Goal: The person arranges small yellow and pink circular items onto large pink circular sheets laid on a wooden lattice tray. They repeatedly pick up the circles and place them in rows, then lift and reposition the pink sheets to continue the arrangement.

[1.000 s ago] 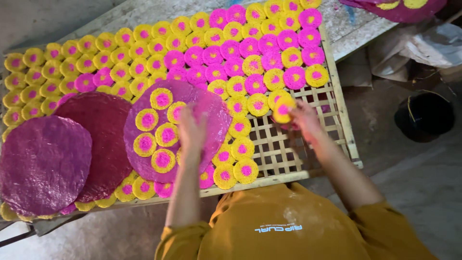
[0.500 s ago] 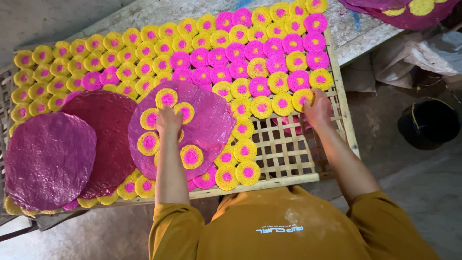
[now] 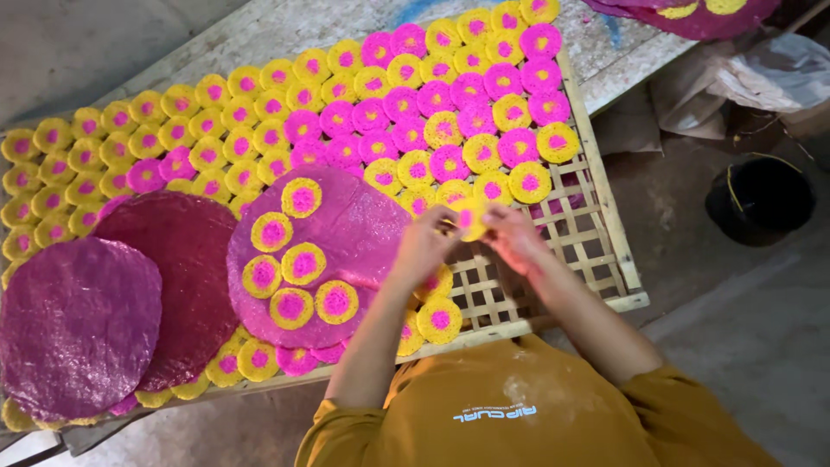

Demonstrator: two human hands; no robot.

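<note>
My left hand [image 3: 424,246] and my right hand [image 3: 516,238] meet over the bamboo lattice tray [image 3: 596,259]. Together they pinch one small round yellow disc with a pink centre [image 3: 468,218]. Just left of my hands lies a large pink round sheet [image 3: 354,229] with several small yellow-and-pink discs [image 3: 291,305] on top. Rows of small yellow and pink discs [image 3: 415,112] cover the far part of the tray. A few more small discs [image 3: 439,318] lie under my left forearm.
A dark red round sheet [image 3: 186,259] and a purple one [image 3: 78,320] overlap at the tray's left end. A black bucket [image 3: 761,199] stands on the floor to the right, with a crumpled plastic bag [image 3: 761,73] behind it. Bare lattice shows at the tray's near right corner.
My left hand has left the large pink sheet and moved right. My right hand has drawn back from the row of discs. Both now meet on one small disc.
</note>
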